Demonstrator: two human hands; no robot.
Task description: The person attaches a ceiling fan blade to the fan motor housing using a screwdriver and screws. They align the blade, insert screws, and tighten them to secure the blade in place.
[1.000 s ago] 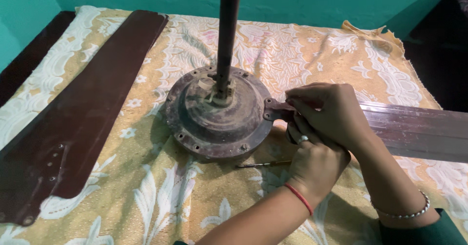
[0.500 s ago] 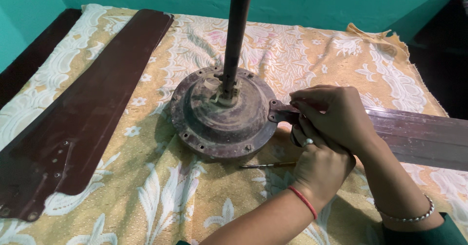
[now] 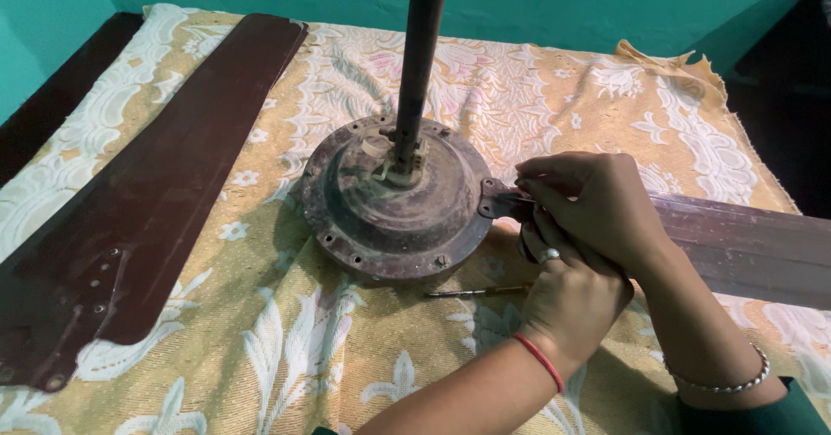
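A ceiling fan motor housing [image 3: 398,201], round, brown and grimy, sits on a yellow floral cloth [image 3: 286,348], its downrod [image 3: 422,45] rising toward the top of the view. One fan blade [image 3: 744,244] is attached at the housing's right edge, long axis running right and slightly down. The right hand [image 3: 597,206] is closed in a pinch over the blade's bracket. The left hand [image 3: 571,292], curled below it, touches the same joint; its grip is hidden. A thin screwdriver [image 3: 476,292] lies on the cloth. Two detached blades [image 3: 156,193] lie at left.
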